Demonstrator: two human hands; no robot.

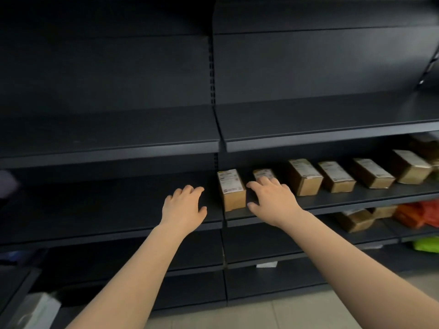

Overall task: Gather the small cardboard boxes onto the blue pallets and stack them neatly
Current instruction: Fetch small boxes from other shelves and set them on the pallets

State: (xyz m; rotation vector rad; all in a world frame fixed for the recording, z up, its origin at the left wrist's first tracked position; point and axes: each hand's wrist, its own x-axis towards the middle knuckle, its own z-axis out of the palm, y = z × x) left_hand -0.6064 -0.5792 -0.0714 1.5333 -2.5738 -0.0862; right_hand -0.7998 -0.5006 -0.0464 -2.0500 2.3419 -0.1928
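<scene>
Several small cardboard boxes with white labels stand in a row on a dark shelf (356, 198). The leftmost box (231, 189) sits between my two hands. My left hand (184, 206) hovers just left of it, fingers spread and relaxed, holding nothing. My right hand (270, 200) lies over the second box (262, 174), hiding most of it; its fingers rest on the box's top and its thumb points toward the leftmost box. More boxes (305, 176) continue to the right. No blue pallet is in view.
Dark shelves stand above and below, with an upright post (211, 67) between the two bays. The lower right shelf holds two more boxes (356, 220), orange bags (418, 213) and a green item (427, 244). Pale tiled floor (308, 312) lies beneath.
</scene>
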